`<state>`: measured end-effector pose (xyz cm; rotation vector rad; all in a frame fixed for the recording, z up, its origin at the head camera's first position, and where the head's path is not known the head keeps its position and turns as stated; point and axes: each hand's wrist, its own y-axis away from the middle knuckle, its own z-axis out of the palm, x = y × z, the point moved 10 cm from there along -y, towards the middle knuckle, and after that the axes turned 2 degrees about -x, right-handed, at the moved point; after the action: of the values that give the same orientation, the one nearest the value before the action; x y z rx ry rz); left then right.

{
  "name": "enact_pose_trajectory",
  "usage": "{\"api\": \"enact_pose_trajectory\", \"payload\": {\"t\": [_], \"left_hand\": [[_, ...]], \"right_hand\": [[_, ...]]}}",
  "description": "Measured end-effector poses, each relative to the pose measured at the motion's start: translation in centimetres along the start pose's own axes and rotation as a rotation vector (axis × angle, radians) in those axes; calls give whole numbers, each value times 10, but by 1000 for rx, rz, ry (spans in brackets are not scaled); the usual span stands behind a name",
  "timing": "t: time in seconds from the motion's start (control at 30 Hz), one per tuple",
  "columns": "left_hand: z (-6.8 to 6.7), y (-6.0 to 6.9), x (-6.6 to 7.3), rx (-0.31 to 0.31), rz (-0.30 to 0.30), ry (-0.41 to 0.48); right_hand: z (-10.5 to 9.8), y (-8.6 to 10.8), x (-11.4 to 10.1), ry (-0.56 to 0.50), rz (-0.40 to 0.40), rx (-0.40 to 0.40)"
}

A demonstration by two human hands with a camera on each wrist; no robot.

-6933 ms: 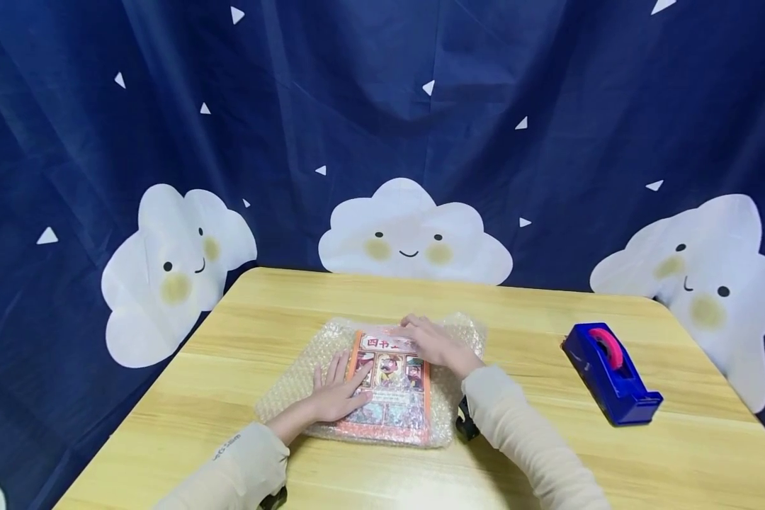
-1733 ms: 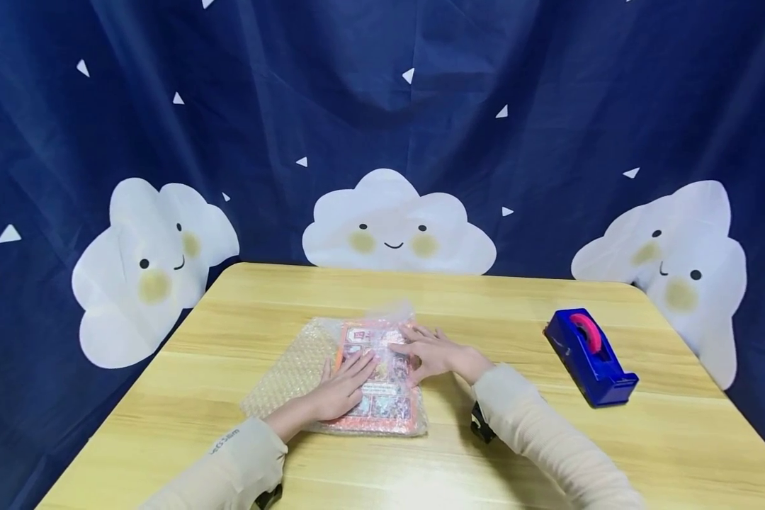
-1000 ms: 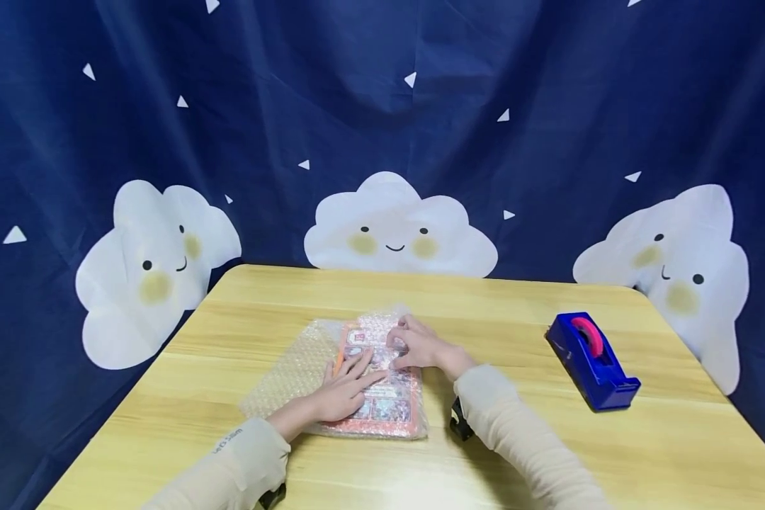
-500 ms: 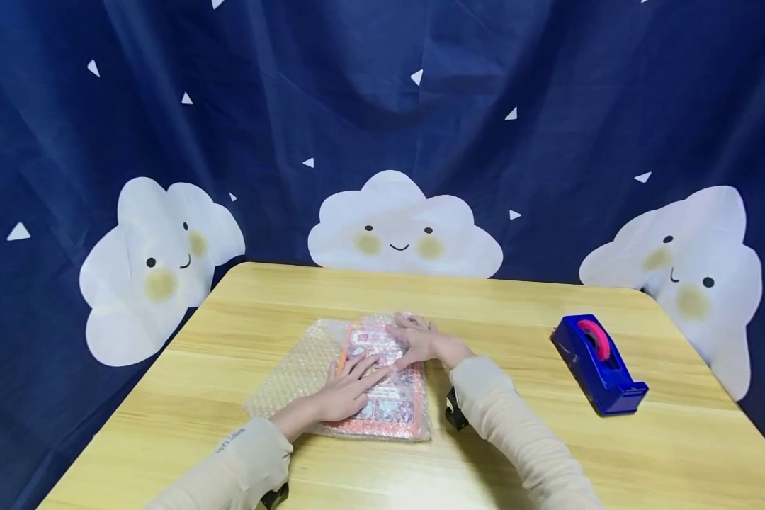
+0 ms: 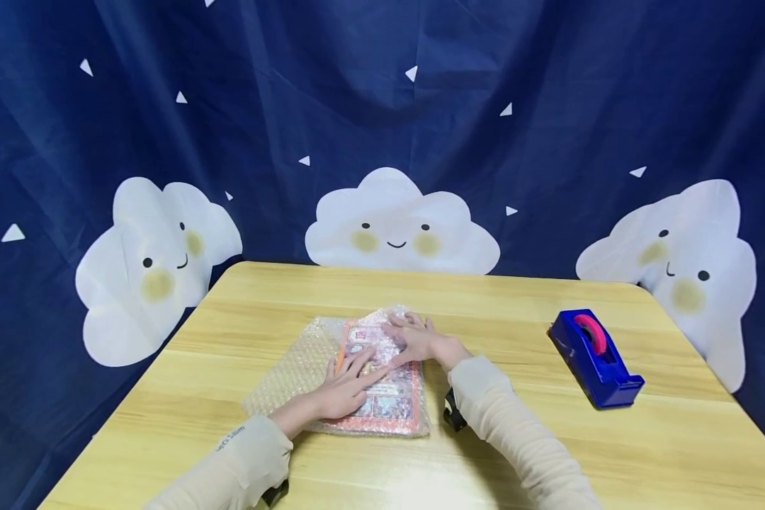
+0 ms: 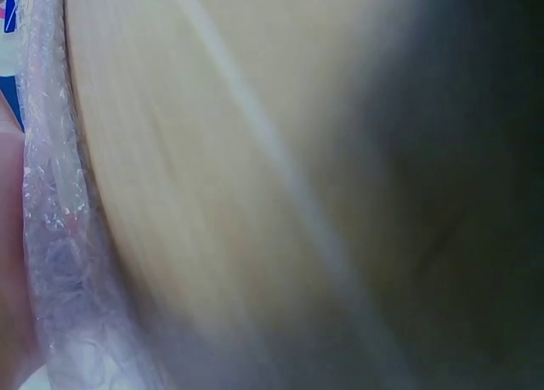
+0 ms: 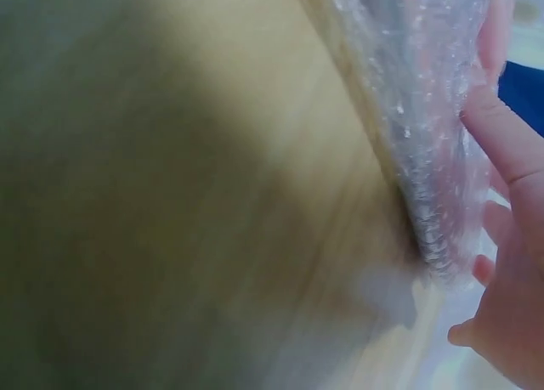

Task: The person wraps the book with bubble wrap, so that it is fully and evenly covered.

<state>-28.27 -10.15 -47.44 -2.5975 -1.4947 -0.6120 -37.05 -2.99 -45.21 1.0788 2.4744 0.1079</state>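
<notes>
A book with an orange-red cover (image 5: 392, 425) lies on the table under clear bubble wrap (image 5: 293, 368), which spreads out flat to its left. The left hand (image 5: 341, 393) rests on the wrapped cover with its fingers spread. On the upper right part of the book lies the right hand (image 5: 417, 340), fingers spread, its thumb close to the left fingertips. In the right wrist view the right hand (image 7: 514, 237) touches the bubble wrap (image 7: 416, 135) at the book's edge. The left wrist view shows the edge of the wrap (image 6: 59, 195) and part of the left hand (image 6: 10, 262).
A blue tape dispenser (image 5: 596, 361) with a pink roll (image 5: 589, 333) stands on the right side of the wooden table (image 5: 484, 304). Behind the table hangs a dark blue curtain (image 5: 357, 85) with white clouds.
Since the earliest frame, the wrap on the book's right side has been folded over the cover. Lately the right hand's curled fingers have spread out on it; the left hand stays on the book.
</notes>
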Motion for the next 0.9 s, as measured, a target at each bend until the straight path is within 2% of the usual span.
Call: {"api": "enact_pose_trajectory", "payload": {"t": [0.2, 0.4, 0.57, 0.67, 0.77, 0.9], "left_hand": [[-2, 0, 0, 1, -4, -9], [-4, -2, 2, 10, 12, -10], [-3, -1, 2, 6, 17, -4], [-3, -1, 0, 14, 17, 0], [-4, 0, -2, 33, 10, 33], [-5, -1, -5, 49, -11, 106]], "right_hand": [[2, 2, 0, -32, -7, 18], [0, 12, -7, -38, 2, 59], [12, 23, -20, -6, -43, 20], [18, 28, -24, -21, -70, 10], [22, 29, -25, -49, -67, 2], [28, 27, -21, -20, -24, -15]]}}
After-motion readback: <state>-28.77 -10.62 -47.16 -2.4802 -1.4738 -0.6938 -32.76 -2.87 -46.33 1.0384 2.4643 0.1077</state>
